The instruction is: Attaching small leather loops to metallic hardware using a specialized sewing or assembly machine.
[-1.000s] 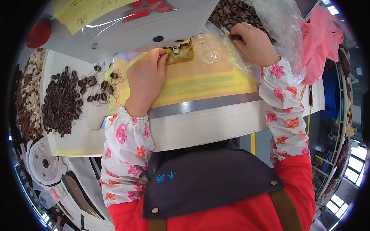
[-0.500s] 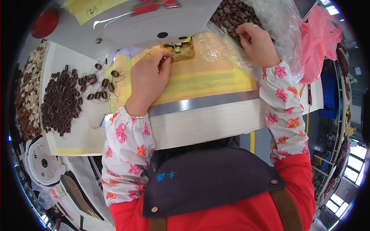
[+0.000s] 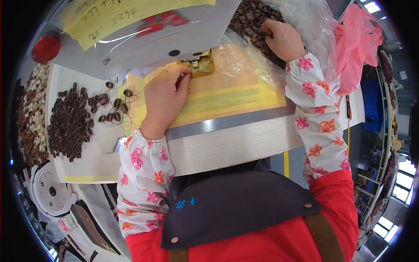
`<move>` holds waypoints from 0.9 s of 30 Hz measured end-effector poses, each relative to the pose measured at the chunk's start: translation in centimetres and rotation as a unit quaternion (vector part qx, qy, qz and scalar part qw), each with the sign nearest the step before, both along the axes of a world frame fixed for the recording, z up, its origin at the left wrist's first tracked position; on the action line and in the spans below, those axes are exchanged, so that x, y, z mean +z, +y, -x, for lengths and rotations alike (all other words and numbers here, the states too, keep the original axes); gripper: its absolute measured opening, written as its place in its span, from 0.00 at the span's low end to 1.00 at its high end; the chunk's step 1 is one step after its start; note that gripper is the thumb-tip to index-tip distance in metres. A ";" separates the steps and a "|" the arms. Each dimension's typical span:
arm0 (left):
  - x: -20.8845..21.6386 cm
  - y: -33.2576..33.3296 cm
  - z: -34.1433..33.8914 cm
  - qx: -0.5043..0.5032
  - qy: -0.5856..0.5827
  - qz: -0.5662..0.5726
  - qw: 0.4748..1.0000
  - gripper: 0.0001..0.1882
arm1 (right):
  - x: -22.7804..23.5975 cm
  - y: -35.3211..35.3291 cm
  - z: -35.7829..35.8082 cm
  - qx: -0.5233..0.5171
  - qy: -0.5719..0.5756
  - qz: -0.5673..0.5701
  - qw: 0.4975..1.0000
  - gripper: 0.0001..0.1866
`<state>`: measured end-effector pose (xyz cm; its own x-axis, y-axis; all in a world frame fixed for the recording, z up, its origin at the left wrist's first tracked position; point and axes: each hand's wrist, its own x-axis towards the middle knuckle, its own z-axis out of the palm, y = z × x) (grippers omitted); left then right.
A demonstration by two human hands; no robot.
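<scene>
My left hand (image 3: 167, 94) rests on the taped sewing bed, thumb and forefinger pressed together beside the metal presser foot (image 3: 196, 64). Whatever lies between those fingertips is too small to make out. At the upper right my right hand (image 3: 286, 41) reaches into a heap of brown fabric loops (image 3: 252, 22) on clear plastic. Its fingers are curled in against the loops, and their tips are partly hidden, so I cannot tell whether one is held. Smaller dark brown loops (image 3: 70, 120) with loose threads are piled left of the machine.
The grey sewing machine head (image 3: 126, 48) overhangs the work, with a yellow note (image 3: 109, 17) on it. A pink plastic bag (image 3: 355, 48) hangs at the right. The table's pale front edge (image 3: 231, 142) runs before me; a white fan (image 3: 51, 190) stands lower left.
The view has shifted slightly, showing more of the machine head. My right hand stays at the heap, its fingers a little more curled. My left hand keeps its pinch near the presser foot.
</scene>
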<state>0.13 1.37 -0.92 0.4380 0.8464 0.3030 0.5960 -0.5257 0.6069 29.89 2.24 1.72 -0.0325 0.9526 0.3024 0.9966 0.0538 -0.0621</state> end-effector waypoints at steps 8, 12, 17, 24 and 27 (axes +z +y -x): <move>0.5 -0.1 0.3 0.003 -0.045 0.045 0.998 0.08 | 1.6 -2.2 7.2 0.137 0.160 -0.113 0.971 0.11; 0.8 -0.2 0.2 -0.039 -0.079 0.104 0.991 0.12 | -0.7 -4.1 13.5 0.221 0.191 -0.047 0.955 0.10; 1.3 0.1 0.8 -0.089 -0.038 0.128 0.987 0.12 | -1.2 -4.9 15.5 0.239 0.189 -0.060 0.951 0.14; 2.1 0.1 1.4 -0.115 -0.043 0.192 0.974 0.12 | -0.8 -5.6 15.6 0.265 0.177 -0.074 0.945 0.16; 0.7 0.6 1.5 -0.125 -0.107 0.168 0.972 0.10 | -0.8 -5.6 15.3 0.286 0.189 -0.074 0.937 0.13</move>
<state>-1.39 1.95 -0.18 0.5999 0.7886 0.1347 0.3170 -0.3889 0.8650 14.61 -3.39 0.89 -0.3881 0.7586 0.5233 0.7107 0.6079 -0.3541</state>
